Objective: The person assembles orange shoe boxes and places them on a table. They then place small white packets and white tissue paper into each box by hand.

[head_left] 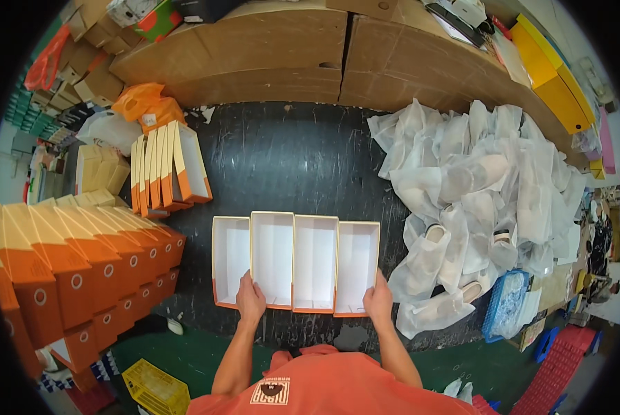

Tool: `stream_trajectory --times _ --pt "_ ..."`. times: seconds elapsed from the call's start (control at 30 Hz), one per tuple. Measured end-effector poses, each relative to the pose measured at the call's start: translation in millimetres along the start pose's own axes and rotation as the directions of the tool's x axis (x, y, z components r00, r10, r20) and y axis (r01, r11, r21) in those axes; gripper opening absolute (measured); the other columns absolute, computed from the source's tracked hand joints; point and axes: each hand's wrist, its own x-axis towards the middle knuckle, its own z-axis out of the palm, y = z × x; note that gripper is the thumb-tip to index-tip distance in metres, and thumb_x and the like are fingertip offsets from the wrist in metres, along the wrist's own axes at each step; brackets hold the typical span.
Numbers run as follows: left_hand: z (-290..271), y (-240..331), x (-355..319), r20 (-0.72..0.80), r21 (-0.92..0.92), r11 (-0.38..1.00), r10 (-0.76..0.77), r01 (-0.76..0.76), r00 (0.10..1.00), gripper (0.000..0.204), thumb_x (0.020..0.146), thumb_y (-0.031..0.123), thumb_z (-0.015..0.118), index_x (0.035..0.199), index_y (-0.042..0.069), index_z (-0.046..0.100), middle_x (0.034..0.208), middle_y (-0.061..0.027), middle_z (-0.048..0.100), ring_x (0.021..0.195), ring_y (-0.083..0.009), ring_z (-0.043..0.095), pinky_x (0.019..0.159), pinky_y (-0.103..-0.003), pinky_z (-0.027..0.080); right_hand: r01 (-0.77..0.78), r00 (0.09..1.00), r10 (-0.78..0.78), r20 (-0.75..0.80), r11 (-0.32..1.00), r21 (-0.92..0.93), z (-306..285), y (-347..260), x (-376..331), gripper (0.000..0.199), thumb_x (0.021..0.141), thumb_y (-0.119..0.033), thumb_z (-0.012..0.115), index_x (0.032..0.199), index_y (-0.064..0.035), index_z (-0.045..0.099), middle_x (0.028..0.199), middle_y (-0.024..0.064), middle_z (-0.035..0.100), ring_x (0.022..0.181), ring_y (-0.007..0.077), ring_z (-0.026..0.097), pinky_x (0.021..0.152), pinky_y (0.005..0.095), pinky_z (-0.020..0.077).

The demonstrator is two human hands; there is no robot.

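Note:
Several open, lidless shoeboxes, white inside with orange and cream outsides, stand side by side on the black table (289,152) in front of me. My left hand (251,299) grips the near left corner of the second shoebox (272,256), its fingers reaching down between it and the leftmost shoebox (232,252). At the other end my right hand (377,301) is closed on the near right corner of the rightmost shoebox (357,266). One more shoebox (315,256) sits between those two. Fingertips of both hands are partly hidden. No contents show in the boxes.
On the right lies a heap of shoes in white translucent bags (476,187), beside a blue basket (507,304). Leaning shoeboxes (168,166) stand at the far left; stacked orange-and-cream boxes (88,270) rise nearer. Cardboard (254,59) borders the back. A yellow crate (156,389) sits below.

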Motion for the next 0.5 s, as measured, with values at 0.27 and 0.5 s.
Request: stream_trajectory --times 0.27,0.5 --pt "-2.4 73.1 292.2 0.026 -0.059 0.975 0.217 -0.216 0.976 0.046 0.086 0.004 0.053 0.132 0.002 0.054 0.117 -0.0261 0.064 0.108 -0.0428 0.061 0.092 -0.050 0.050 0.115 0.988 -0.122 -0.100 0.991 -0.075 -21.0 -34.8 305.2 0.046 0.086 -0.008 0.050 0.132 -0.0026 0.055 0.080 0.0314 0.064 0.076 0.0492 0.062 0.069 0.0553 0.0501" --pt "33.4 126.4 363.9 0.079 0.000 1.000 0.002 -0.002 0.997 0.068 0.085 0.017 0.065 0.145 0.002 0.037 0.118 -0.0226 0.062 0.102 -0.0406 0.064 0.088 -0.052 0.052 0.134 0.976 -0.075 -0.204 0.945 0.297 -17.7 -9.3 336.3 0.053 0.099 -0.020 0.059 0.146 -0.0012 0.041 0.119 0.0220 0.066 0.100 0.0301 0.066 0.087 0.0377 0.0527"
